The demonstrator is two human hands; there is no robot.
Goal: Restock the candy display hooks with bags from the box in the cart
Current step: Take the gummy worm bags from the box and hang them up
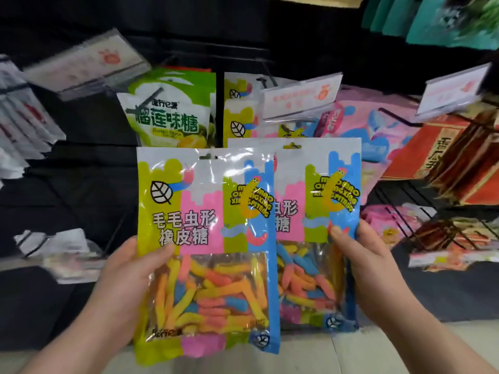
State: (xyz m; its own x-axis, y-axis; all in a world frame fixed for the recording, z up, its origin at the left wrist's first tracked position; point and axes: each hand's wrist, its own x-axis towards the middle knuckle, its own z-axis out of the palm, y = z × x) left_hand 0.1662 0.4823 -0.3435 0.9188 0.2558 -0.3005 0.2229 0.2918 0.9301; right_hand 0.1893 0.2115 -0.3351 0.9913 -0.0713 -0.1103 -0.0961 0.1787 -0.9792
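Your left hand (127, 276) held the front gummy bag (208, 238) by its left edge, thumb flat on the printed face just above the clear window, the other fingers hidden behind the film. My read on the bag: a light, soft pouch of glossy film, so probably slick. The loose worms sat low in the window, which should make it bottom-heavy, with a flat, limp header. It was not fragile, though the hang hole (208, 157) looked like the weak point. A side-edge grip was fine for carrying. For hooking I'd have pinched the header just beside the hole to keep it open and square. The bag stood upright, face to you, and overlapped the left part of the rear gummy bag (318, 211), which sat a little higher. Expect the same handling there, with its hang slot (291, 146) clear at the top. Your right hand (370, 273) held that one by its right edge, thumb on the face at about mid-height and fingers wrapped behind. So each hand was closed on its own bag, and neither bag was on a hook yet. The matching hung bags (237, 114) sat above and behind, right of the durian candy bag (167, 114), with a price tag holder (299, 99) out front. Both hang holes were below that hook. How far off it they were in depth, I couldn't tell. The box and cart weren't in view.
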